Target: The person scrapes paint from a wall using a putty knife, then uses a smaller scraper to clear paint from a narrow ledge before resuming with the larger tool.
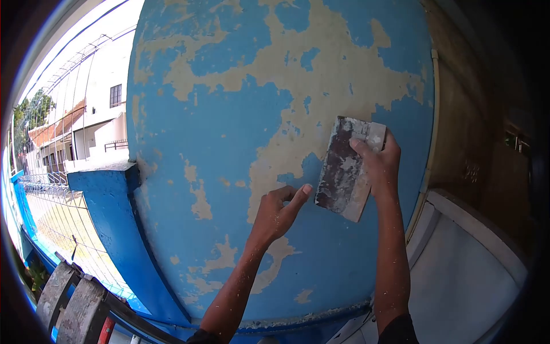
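A blue painted wall (229,132) fills the view, with large patches where the paint has peeled to beige. My right hand (379,163) grips a wide, dirty scraper blade (342,169) and presses it flat against the wall at the edge of a peeled patch. My left hand (278,212) is beside the blade's lower left corner, its thumb stretched toward the blade and the other fingers curled. Whether the thumb touches the blade is unclear.
A blue side wall (112,206) juts out at the left, with a wire fence (51,212) and white buildings (97,109) beyond it. A white pipe (432,114) runs down the right edge of the blue wall. A pale panel (458,269) lies at lower right.
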`<act>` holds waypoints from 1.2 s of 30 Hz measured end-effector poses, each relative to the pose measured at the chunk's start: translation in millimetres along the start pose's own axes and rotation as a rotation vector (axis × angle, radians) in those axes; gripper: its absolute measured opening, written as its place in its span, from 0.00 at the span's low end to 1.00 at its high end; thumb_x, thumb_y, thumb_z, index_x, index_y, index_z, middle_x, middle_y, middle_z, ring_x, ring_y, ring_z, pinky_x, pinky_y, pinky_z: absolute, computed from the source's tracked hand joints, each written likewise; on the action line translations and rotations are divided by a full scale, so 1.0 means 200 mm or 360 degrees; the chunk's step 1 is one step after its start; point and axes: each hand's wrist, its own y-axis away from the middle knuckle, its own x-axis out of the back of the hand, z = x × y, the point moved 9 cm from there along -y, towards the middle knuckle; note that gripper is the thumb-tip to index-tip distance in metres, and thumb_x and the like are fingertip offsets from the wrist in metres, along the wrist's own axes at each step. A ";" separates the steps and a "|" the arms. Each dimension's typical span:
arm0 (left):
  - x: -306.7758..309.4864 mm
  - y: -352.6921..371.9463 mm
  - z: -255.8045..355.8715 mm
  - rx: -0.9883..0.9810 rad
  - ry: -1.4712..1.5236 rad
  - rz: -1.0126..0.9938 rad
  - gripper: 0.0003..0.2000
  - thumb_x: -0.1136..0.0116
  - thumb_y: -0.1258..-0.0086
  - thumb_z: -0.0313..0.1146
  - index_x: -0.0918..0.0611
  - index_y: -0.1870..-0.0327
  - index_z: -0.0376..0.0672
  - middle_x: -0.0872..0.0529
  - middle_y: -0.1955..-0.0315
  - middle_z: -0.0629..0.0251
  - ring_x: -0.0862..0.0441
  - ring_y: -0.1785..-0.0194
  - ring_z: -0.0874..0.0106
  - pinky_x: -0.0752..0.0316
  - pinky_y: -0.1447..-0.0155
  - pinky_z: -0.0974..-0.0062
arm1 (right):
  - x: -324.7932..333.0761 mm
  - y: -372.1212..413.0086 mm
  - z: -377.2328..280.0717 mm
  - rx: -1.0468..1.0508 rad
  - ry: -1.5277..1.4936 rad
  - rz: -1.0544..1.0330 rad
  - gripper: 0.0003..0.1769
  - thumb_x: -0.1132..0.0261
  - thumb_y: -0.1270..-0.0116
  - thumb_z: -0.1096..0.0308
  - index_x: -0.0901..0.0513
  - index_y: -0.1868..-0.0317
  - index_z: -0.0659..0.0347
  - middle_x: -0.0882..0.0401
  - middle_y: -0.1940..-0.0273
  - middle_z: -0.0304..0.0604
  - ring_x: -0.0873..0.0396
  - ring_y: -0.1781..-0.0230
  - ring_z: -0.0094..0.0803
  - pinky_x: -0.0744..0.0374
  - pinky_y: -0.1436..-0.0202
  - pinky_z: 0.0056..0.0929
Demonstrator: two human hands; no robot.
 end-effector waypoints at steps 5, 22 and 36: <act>-0.26 0.07 -0.17 0.0127 0.0446 -0.0118 0.34 0.46 0.27 0.66 0.20 0.74 0.37 0.27 0.83 0.70 0.31 0.79 0.74 0.38 0.74 0.68 | -0.07 -0.06 0.08 0.0247 -0.0323 0.0234 0.32 0.27 0.43 0.79 0.28 0.38 0.64 0.19 0.47 0.49 0.17 0.48 0.38 0.19 0.44 0.35; 0.13 0.11 -0.27 0.0387 0.1263 0.0850 0.18 0.34 0.27 0.46 0.18 0.64 0.37 0.22 0.76 0.72 0.29 0.76 0.82 0.35 0.72 0.78 | -0.24 -0.04 0.20 0.0165 0.0144 -0.0010 0.11 0.25 0.39 0.70 0.13 0.59 0.67 0.23 0.81 0.38 0.26 0.79 0.24 0.27 0.72 0.27; 0.37 -0.05 -0.08 0.0150 0.1280 0.0950 0.17 0.33 0.29 0.38 0.15 0.60 0.27 0.13 0.69 0.56 0.17 0.69 0.73 0.22 0.61 0.72 | -0.34 -0.15 -0.04 0.0229 0.0227 0.0137 0.09 0.28 0.37 0.70 0.14 0.67 0.70 0.20 0.80 0.43 0.27 0.80 0.26 0.28 0.72 0.33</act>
